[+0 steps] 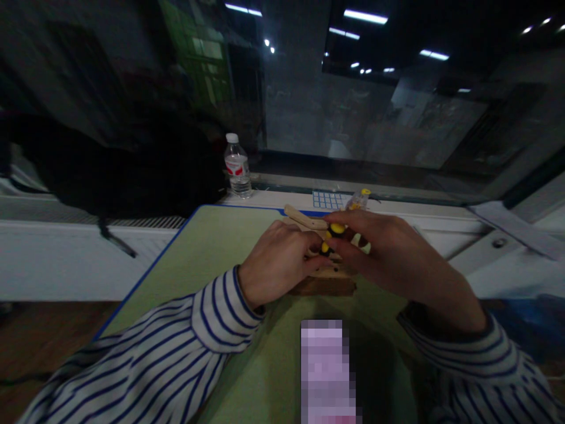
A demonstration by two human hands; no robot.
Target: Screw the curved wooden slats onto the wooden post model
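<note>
My left hand point(280, 256) and my right hand point(391, 244) meet at the far part of the table, both with fingers closed in a pinch. Between the right thumb and fingers is a rounded yellow-and-black piece point(338, 228). At the left fingertips sits a smaller yellow-and-black piece point(325, 248); whether the two are joined I cannot tell. A pale wooden strip point(304, 218) slants just behind the hands. Under them lies a light wooden part point(338, 271) with small dark holes, above a darker brown wooden block point(324, 287). The fingers cover much of these.
The green table point(176, 265) has a blue edge. Close to me lies a blurred-out phone-like rectangle point(326, 371). A water bottle point(238, 168) stands on the sill, near a blue-gridded sheet point(327, 199) and a clear bag with yellow bits point(358, 200). Dark cloth point(132, 171) lies left.
</note>
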